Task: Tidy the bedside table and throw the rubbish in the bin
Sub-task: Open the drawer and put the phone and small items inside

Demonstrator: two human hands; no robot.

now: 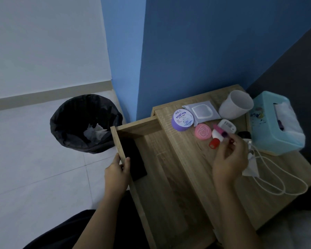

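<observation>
My left hand grips the front edge of the open wooden drawer, thumb inside. A black flat object lies in the drawer. My right hand hovers over the bedside table and pinches a pink tube with a dark end. Close to it lie a red cap, a pink round tin, a purple cream jar, a white small case and a grey wipes pack. The black-lined bin, with crumpled paper inside, stands on the floor at left.
A white mug and a teal tissue box stand at the table's back right. A white charger with looped cable trails along the right side. Blue wall rises behind; tiled floor spreads left.
</observation>
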